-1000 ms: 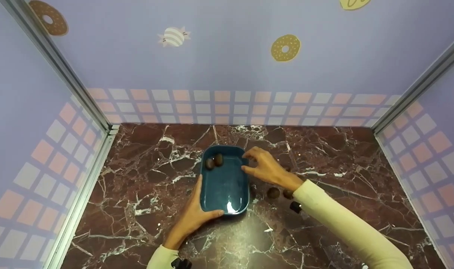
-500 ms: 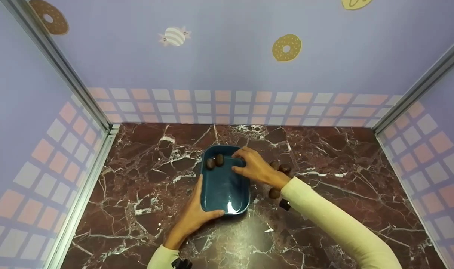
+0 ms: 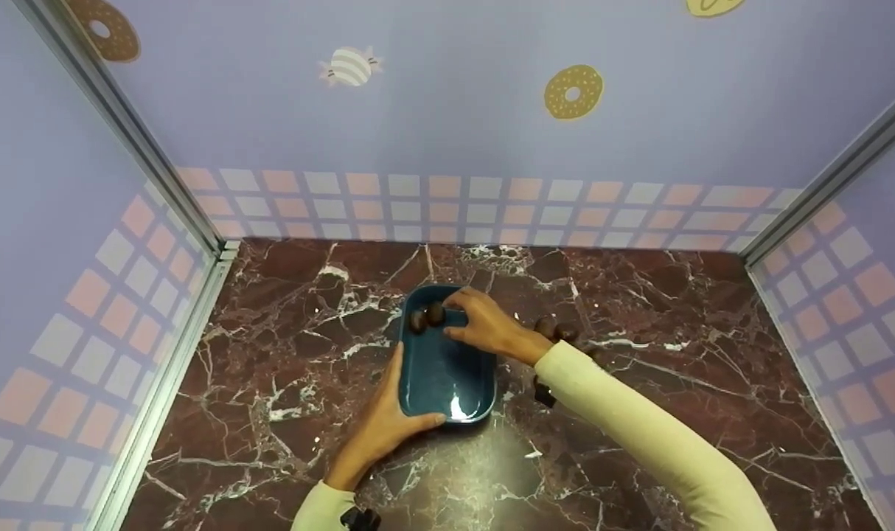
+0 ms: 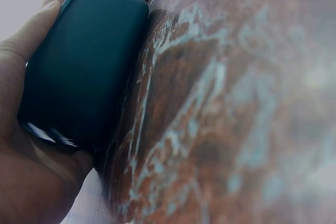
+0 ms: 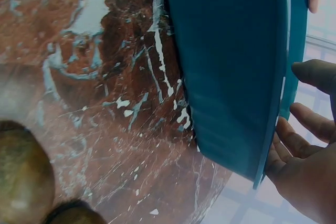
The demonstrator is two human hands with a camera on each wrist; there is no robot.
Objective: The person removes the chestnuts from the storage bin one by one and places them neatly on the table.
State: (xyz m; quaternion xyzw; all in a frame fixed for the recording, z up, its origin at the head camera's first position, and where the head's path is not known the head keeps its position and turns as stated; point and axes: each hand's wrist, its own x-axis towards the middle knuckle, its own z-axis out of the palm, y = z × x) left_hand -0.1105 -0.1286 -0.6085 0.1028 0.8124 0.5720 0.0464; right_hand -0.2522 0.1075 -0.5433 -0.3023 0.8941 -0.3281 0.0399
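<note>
A dark teal, deep rectangular dish (image 3: 447,369) with rounded corners sits on the marble table. My left hand (image 3: 388,417) grips its near left corner, thumb along the near rim and fingers against the left wall. Inside, by the far left corner, two small brown egg-shaped things (image 3: 427,318) lie side by side. Over the dish's far right part is my right hand (image 3: 488,324), palm down, its bent fingers and thumb apart. Nothing shows between them. In the right wrist view, its fingers (image 5: 310,121) reach past the dish's rim (image 5: 283,93); what lies behind that rim is hidden.
Several more brown rounded things (image 3: 554,329) lie on the table right of the dish, partly under my right forearm. Two of them (image 5: 23,174) look large in the right wrist view. Patterned panels (image 3: 447,110) enclose the back and both sides.
My right hand has moved left, from the dish's right rim to over its inside, close to the two brown things. The left hand keeps its grip and the dish stays put.
</note>
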